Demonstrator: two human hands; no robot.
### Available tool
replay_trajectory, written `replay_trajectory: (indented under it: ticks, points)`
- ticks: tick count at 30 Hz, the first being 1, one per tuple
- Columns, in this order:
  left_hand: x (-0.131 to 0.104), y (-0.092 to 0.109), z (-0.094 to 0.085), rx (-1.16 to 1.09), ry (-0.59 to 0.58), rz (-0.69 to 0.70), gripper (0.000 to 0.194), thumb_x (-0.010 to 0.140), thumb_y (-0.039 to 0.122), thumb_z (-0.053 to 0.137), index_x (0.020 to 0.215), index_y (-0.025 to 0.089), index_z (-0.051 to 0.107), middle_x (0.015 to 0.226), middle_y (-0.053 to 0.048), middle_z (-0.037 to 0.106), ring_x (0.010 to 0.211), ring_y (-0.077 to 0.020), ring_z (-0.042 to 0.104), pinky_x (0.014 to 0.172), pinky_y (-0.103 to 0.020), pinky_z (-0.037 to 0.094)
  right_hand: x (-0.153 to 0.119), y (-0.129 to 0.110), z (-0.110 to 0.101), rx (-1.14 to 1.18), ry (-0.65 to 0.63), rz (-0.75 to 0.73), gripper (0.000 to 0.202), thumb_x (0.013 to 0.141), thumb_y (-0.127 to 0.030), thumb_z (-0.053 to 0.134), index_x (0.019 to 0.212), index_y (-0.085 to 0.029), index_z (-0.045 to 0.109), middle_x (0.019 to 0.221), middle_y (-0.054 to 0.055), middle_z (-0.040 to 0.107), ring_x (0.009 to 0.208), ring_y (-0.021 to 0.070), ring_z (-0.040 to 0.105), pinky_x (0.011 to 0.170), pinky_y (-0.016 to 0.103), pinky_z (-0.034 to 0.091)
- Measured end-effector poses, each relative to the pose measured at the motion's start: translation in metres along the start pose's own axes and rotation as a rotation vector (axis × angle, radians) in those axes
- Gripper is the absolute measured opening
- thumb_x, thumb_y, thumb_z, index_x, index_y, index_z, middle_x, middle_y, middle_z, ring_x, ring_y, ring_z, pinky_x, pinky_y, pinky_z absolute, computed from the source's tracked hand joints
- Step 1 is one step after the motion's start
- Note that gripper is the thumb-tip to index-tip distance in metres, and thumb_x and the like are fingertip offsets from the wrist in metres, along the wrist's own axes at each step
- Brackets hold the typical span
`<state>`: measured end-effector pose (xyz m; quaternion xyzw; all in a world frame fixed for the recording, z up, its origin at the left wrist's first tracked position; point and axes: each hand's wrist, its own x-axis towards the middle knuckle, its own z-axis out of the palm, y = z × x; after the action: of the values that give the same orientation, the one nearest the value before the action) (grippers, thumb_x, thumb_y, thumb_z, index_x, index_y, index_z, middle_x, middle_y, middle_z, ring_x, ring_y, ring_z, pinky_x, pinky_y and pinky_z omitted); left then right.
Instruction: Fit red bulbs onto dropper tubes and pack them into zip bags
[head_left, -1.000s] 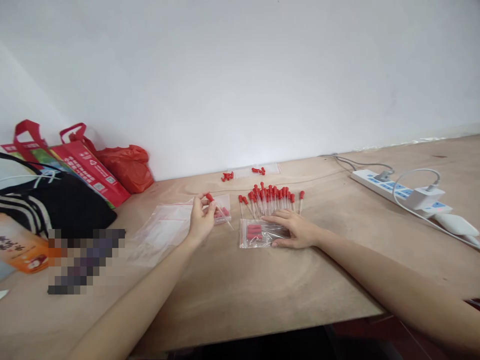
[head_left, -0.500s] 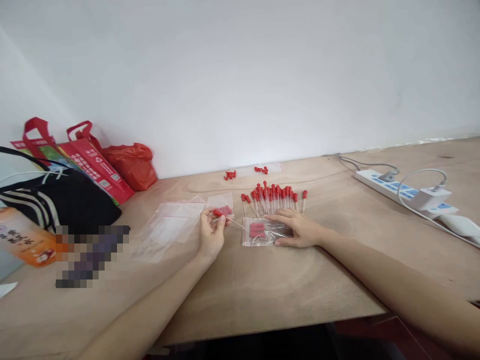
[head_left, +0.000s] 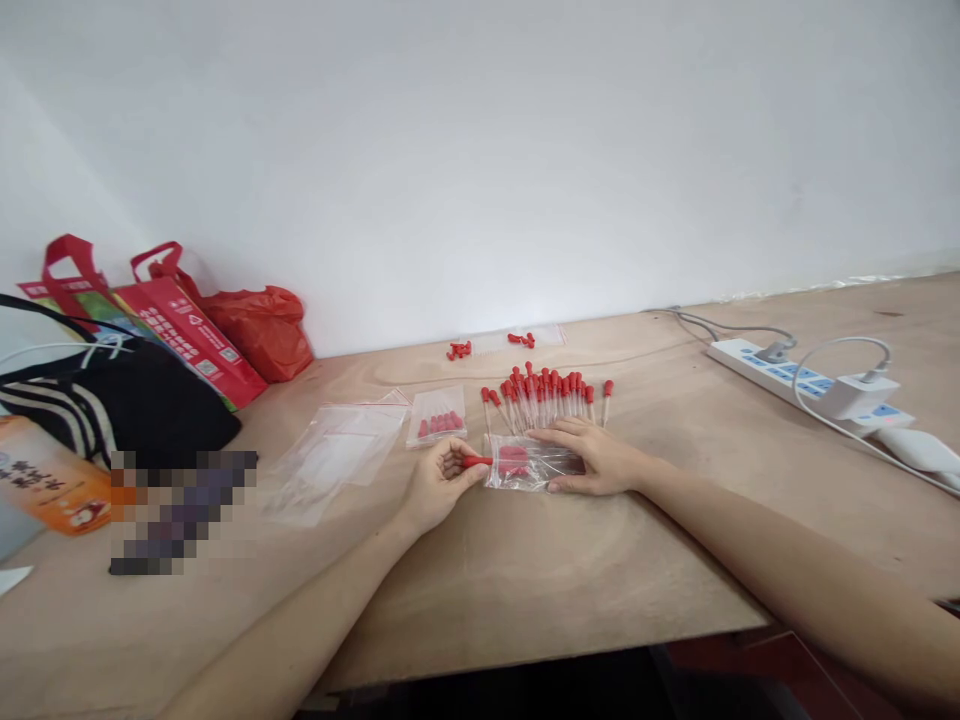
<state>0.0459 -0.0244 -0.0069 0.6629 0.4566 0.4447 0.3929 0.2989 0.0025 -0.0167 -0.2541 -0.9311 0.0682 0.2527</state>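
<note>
My left hand (head_left: 441,482) pinches a dropper by its red rubber bulb (head_left: 474,461). The dropper's thin tube reaches into the mouth of a small clear zip bag (head_left: 517,484). Inside that bag, red bulbs of other droppers show near the opening. My right hand (head_left: 592,458) lies over the bag's right end, fingers stretched along its far edge and thumb at its near edge. Its palm hides part of the bag. Just beyond, a row of red-topped droppers (head_left: 551,390) lies fanned out on the wooden table (head_left: 480,590).
A clear bag with red bulbs (head_left: 437,424) and several flat clear bags (head_left: 341,450) lie to the left. More red bulbs (head_left: 459,350) sit near the wall. A power strip (head_left: 795,375) with cables is on the right; carrier bags (head_left: 199,340) and black fabric (head_left: 150,410) stand left.
My left hand has moved right and slightly down, bringing the dropper's tube into the bag, its bulb now at the mouth. My right hand has stayed on the bag.
</note>
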Motion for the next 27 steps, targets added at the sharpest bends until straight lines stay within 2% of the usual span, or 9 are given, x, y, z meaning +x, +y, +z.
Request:
replay_trajectory:
  ticks: [2, 6, 9, 12, 14, 18, 23, 27]
  points:
    - [0.001, 0.000, 0.000, 0.079, -0.046, 0.038, 0.017, 0.063, 0.027, 0.066, 0.072, 0.014, 0.058, 0.070, -0.002, 0.059, 0.066, -0.0128, 0.056, 0.064, -0.026, 0.048, 0.001, 0.000, 0.000, -0.003, -0.004, -0.004, 0.066, 0.073, -0.049, 0.054, 0.127, -0.016, 0.035, 0.102, 0.012, 0.054, 0.092, 0.0232, 0.050, 0.078, 0.039, 0.040]
    - [0.007, -0.001, -0.003, 0.160, -0.054, 0.100, 0.020, 0.065, 0.026, 0.063, 0.083, 0.018, 0.066, 0.084, -0.004, 0.056, 0.079, -0.0160, 0.055, 0.073, -0.030, 0.047, 0.002, -0.002, 0.000, -0.008, -0.010, 0.002, 0.066, 0.073, -0.049, 0.054, 0.126, -0.015, 0.036, 0.102, 0.013, 0.054, 0.091, 0.0228, 0.050, 0.078, 0.038, 0.040]
    - [0.010, -0.002, -0.005, 0.161, -0.152, 0.066, 0.026, 0.070, 0.023, 0.057, 0.095, 0.018, 0.062, 0.086, -0.004, 0.055, 0.082, -0.0159, 0.056, 0.077, -0.032, 0.046, 0.003, -0.002, 0.000, -0.002, -0.015, 0.008, 0.067, 0.073, -0.050, 0.054, 0.127, -0.015, 0.036, 0.103, 0.012, 0.054, 0.092, 0.0225, 0.049, 0.079, 0.038, 0.039]
    - [0.011, -0.001, -0.004, 0.108, -0.248, -0.007, 0.030, 0.072, 0.021, 0.053, 0.102, 0.017, 0.054, 0.084, -0.003, 0.057, 0.078, -0.0149, 0.058, 0.071, -0.030, 0.047, 0.003, -0.002, 0.001, 0.008, -0.015, 0.002, 0.067, 0.072, -0.050, 0.055, 0.127, -0.016, 0.036, 0.102, 0.012, 0.054, 0.092, 0.0223, 0.049, 0.080, 0.038, 0.039]
    - [0.012, 0.000, -0.001, 0.108, -0.234, -0.027, 0.027, 0.072, 0.020, 0.054, 0.098, 0.016, 0.051, 0.081, -0.002, 0.057, 0.074, -0.0140, 0.059, 0.067, -0.028, 0.048, 0.004, -0.002, 0.001, 0.009, -0.015, 0.001, 0.068, 0.072, -0.050, 0.055, 0.127, -0.016, 0.036, 0.101, 0.011, 0.055, 0.092, 0.0225, 0.049, 0.080, 0.038, 0.039]
    - [0.015, 0.001, 0.003, 0.136, -0.185, -0.010, 0.015, 0.069, 0.017, 0.056, 0.082, 0.015, 0.050, 0.077, -0.001, 0.055, 0.070, -0.0114, 0.057, 0.067, -0.026, 0.047, 0.004, -0.004, 0.000, 0.008, -0.017, 0.008, 0.068, 0.072, -0.050, 0.055, 0.127, -0.016, 0.036, 0.100, 0.011, 0.055, 0.092, 0.0224, 0.049, 0.080, 0.038, 0.039]
    - [0.013, 0.000, 0.006, 0.062, -0.210, -0.068, 0.016, 0.069, 0.022, 0.056, 0.079, 0.016, 0.045, 0.075, 0.001, 0.050, 0.057, -0.0072, 0.052, 0.052, -0.021, 0.045, 0.005, -0.003, 0.001, 0.007, -0.015, 0.003, 0.069, 0.071, -0.051, 0.055, 0.127, -0.016, 0.035, 0.101, 0.012, 0.054, 0.092, 0.0229, 0.049, 0.080, 0.038, 0.039]
    - [0.010, 0.001, 0.009, 0.054, -0.139, -0.050, 0.018, 0.067, 0.022, 0.058, 0.075, 0.016, 0.044, 0.073, 0.002, 0.051, 0.063, -0.0074, 0.054, 0.058, -0.020, 0.045, 0.004, -0.002, 0.002, 0.002, -0.018, 0.005, 0.069, 0.071, -0.052, 0.055, 0.127, -0.016, 0.036, 0.100, 0.012, 0.054, 0.091, 0.0230, 0.049, 0.078, 0.038, 0.039]
